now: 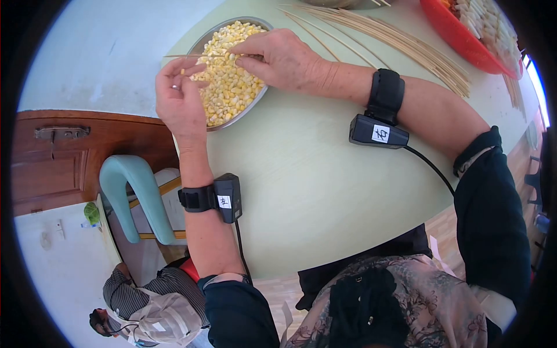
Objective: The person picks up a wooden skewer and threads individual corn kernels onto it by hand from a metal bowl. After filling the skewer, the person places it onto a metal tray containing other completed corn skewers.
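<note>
A round metal bowl [259,103] of loose yellow corn kernels [227,87] sits beneath both hands. My right hand [284,61] reaches over its right side, thumb and forefinger pinched on a thin wooden skewer [200,55] with a kernel at the fingertips. The skewer runs level to the left, passing by the fingertips of my left hand [181,98]. That left hand, with a ring on one finger, is at the bowl's left rim; its fingers are curled around a single corn kernel [183,72]. Part of the skewer is hidden by my right fingers.
Bundled wooden skewers [406,49] lie on the pale green table [325,191] at upper right, beside a red basin [458,43] of pale food pieces. Wrist devices with cables are strapped to both arms. Another person [156,296] and a teal-backed chair [136,180] are at left.
</note>
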A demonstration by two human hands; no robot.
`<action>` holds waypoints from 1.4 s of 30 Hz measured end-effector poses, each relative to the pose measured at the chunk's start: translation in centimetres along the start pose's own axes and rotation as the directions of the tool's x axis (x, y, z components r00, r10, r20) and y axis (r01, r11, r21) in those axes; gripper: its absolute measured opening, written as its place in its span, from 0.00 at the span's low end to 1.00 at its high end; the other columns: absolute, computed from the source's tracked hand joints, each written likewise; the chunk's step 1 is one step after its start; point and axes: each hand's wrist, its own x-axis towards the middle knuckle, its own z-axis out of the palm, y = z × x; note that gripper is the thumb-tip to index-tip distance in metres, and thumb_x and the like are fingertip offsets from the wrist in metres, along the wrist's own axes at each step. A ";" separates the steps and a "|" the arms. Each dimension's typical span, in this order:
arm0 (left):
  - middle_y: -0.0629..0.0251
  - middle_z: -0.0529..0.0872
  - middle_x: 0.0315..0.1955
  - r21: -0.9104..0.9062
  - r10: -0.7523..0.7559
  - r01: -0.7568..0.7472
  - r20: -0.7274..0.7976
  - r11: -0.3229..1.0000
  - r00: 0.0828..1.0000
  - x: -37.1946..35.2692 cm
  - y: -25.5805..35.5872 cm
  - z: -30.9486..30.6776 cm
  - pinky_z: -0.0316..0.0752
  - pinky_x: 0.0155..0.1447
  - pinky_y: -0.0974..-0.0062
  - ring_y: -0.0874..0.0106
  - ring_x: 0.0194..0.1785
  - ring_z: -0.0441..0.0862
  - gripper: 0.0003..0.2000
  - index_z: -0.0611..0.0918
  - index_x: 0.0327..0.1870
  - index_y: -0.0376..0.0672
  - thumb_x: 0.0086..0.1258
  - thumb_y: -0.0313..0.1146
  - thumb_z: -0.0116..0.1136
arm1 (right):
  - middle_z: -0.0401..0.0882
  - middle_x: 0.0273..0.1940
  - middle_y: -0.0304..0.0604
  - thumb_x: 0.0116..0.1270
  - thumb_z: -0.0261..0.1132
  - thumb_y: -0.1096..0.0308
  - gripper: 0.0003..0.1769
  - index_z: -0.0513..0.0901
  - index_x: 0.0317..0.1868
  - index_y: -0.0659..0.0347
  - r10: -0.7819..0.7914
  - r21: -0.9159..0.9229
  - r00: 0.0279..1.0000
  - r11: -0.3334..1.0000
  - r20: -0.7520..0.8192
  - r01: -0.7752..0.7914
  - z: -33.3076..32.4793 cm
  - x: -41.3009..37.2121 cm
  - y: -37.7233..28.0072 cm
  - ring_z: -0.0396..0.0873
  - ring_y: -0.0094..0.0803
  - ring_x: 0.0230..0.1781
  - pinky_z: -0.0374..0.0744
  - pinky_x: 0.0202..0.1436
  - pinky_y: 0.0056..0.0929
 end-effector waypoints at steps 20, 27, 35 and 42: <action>0.44 0.79 0.45 -0.287 -0.312 0.259 -0.157 0.922 0.937 0.6 -2.1 -1.9 0.81 0.44 0.73 0.59 0.46 0.82 0.13 0.71 0.52 0.25 0.71 0.26 0.47 | 0.82 0.30 0.50 0.60 0.57 0.66 0.12 0.84 0.39 0.59 -0.125 -0.034 0.992 0.991 0.029 0.126 0.2 -0.1 0.5 0.79 0.45 0.31 0.77 0.41 0.39; 0.45 0.80 0.42 -0.298 -0.287 0.234 -0.149 0.926 0.946 0.7 -2.5 -2.0 0.82 0.41 0.72 0.59 0.43 0.83 0.12 0.72 0.50 0.26 0.71 0.24 0.46 | 0.81 0.29 0.49 0.60 0.57 0.65 0.11 0.84 0.37 0.59 -0.139 -0.081 0.987 0.986 0.077 0.145 -0.2 -0.1 0.1 0.79 0.45 0.30 0.77 0.40 0.40; 0.41 0.77 0.48 -0.241 -0.305 0.268 -0.133 0.933 0.943 0.7 -2.2 -1.9 0.80 0.48 0.70 0.56 0.49 0.80 0.14 0.69 0.54 0.24 0.72 0.24 0.43 | 0.80 0.27 0.50 0.61 0.55 0.65 0.12 0.83 0.36 0.60 -0.170 -0.064 0.983 0.983 0.071 0.174 -0.1 -0.2 0.5 0.78 0.46 0.30 0.76 0.39 0.41; 0.41 0.76 0.48 -0.225 -0.302 0.269 -0.129 0.936 0.944 0.7 -2.0 -1.8 0.79 0.50 0.69 0.54 0.51 0.79 0.14 0.68 0.55 0.24 0.72 0.23 0.42 | 0.80 0.27 0.49 0.61 0.55 0.64 0.13 0.84 0.37 0.59 -0.156 -0.100 0.981 0.981 0.117 0.168 -0.1 0.0 0.4 0.78 0.46 0.30 0.76 0.40 0.42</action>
